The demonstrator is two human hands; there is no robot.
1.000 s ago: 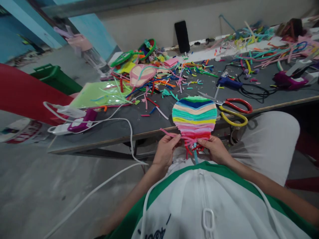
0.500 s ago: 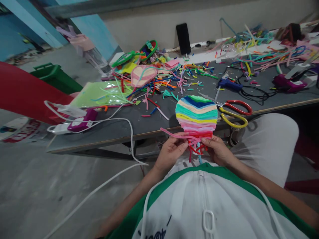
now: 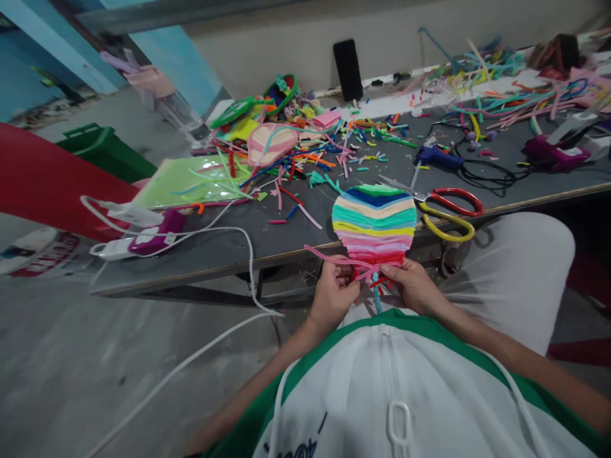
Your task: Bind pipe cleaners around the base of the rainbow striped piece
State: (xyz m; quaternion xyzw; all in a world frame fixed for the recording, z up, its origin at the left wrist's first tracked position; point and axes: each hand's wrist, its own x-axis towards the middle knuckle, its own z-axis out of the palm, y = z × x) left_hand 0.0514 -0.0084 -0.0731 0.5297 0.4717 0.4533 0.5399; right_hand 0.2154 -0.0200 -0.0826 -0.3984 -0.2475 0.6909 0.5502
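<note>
A rounded craft piece (image 3: pixel 375 219) made of striped pipe cleaners, green and blue at the top through yellow and pink to red, is held over my lap at the table edge. My left hand (image 3: pixel 334 286) is closed at its lower left, fingers curled by the red ends. A long pink pipe cleaner (image 3: pixel 329 257) sticks out leftward above those fingers. My right hand (image 3: pixel 410 283) pinches the lower right of the piece, thumb on the pink strands. Below, a light blue twisted stem (image 3: pixel 377 296) hangs between the hands.
Scissors (image 3: pixel 449 213) with red and yellow handles lie right of the piece. Behind them is a blue glue gun (image 3: pixel 439 159) with a black cord. Pipe cleaner scraps cover the table (image 3: pixel 229 238). A black phone (image 3: pixel 348 70) leans on the wall. A white cable (image 3: pixel 252 273) crosses the left edge.
My left hand's fingers have curled in further around the red ends, and fewer of these show below. The craft piece has shifted slightly left. My right hand keeps its pinch.
</note>
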